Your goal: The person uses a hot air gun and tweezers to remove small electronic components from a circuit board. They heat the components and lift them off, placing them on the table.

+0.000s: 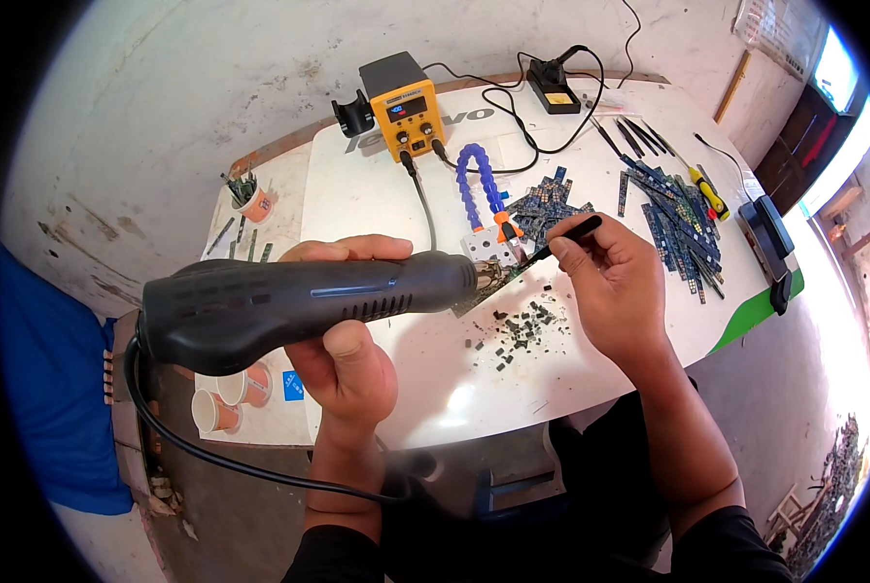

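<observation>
My left hand (pixel 348 364) is wrapped round a black hot air gun (pixel 289 296), its metal nozzle pointing right. Pinched in my right hand (pixel 615 282) is a pair of black tweezers (pixel 573 235), whose tips reach down beside the nozzle. Under nozzle and tips lies a small circuit board strip (pixel 493 282), partly hidden by the gun. Just behind it stands a metal clamp block (pixel 484 243) with a blue segmented flexible arm (pixel 466 185) and an orange-tipped end. Small black chips (pixel 522 330) are scattered on the table in front of the nozzle.
A yellow soldering station (pixel 406 107) stands at the back, near an iron stand (pixel 555 92). Piles of circuit board strips (pixel 683 233) lie to the right, beside tweezers and a yellow screwdriver (pixel 709 194). Paper cups (pixel 216 412) sit front left. The gun's cable (pixel 231 457) loops over my left forearm.
</observation>
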A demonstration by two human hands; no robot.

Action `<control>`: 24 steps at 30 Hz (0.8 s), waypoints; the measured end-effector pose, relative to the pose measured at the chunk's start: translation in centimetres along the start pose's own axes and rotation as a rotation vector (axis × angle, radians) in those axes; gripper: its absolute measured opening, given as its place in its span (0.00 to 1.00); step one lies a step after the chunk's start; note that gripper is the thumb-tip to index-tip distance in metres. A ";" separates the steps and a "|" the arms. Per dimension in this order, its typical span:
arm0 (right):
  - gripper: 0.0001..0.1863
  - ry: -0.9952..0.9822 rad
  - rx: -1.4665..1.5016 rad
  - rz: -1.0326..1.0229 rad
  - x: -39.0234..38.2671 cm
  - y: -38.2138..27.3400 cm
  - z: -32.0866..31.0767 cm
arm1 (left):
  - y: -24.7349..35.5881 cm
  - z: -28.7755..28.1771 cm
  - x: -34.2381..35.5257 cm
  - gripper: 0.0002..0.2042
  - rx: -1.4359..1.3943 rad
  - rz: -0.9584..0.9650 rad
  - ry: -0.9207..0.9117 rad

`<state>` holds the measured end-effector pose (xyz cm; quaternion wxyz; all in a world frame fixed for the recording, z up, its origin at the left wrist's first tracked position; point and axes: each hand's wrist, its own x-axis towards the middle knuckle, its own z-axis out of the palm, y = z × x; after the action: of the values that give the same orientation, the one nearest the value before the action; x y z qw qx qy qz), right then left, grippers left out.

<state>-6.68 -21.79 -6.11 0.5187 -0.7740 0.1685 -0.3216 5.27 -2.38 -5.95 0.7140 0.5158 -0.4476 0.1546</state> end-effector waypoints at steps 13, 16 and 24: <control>0.03 -0.071 -0.047 0.005 -1.8 0.2 -1.8 | -0.1 0.0 0.0 0.31 0.010 0.014 0.008; 0.04 -0.195 -0.131 0.012 -1.9 0.0 -1.7 | 0.1 0.1 0.1 0.31 0.018 0.005 0.007; 0.04 -0.134 -0.109 -0.098 -1.7 0.3 -1.6 | 0.1 0.0 0.1 0.30 -0.014 -0.014 0.008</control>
<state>-8.98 -22.05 -6.51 0.4695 -0.8283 0.1124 -0.2845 5.27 -2.32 -5.79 0.7204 0.5131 -0.4423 0.1485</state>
